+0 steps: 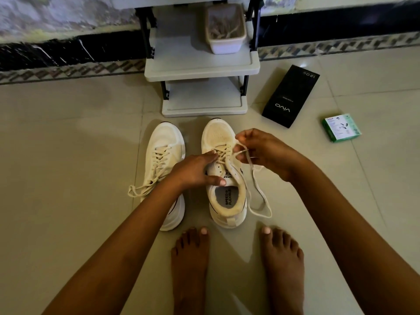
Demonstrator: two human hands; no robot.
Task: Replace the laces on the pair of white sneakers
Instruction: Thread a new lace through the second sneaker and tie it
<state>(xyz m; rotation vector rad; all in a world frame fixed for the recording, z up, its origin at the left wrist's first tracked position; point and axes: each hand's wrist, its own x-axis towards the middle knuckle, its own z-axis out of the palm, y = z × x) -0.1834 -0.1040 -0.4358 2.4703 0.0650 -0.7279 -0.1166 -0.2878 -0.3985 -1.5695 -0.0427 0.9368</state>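
Two white sneakers stand side by side on the tiled floor, toes pointing away from me. The left sneaker point(166, 160) is fully laced, with its cream lace ends trailing on the floor to its left. On the right sneaker point(223, 196), my left hand point(196, 170) rests across the tongue, fingers stretched over the eyelets and thumb on the collar. My right hand point(261, 151) pinches that shoe's cream lace point(256, 196) above its right side. The lace's upper rows are pulled out and a long loop hangs down to the floor.
A grey two-tier rack point(202, 67) stands just beyond the shoes, bearing a white tub point(226, 43) of cream laces. A black phone box point(289, 96) and a green and white carton point(342, 128) lie at the right. My bare feet point(281, 264) are near the shoes' heels.
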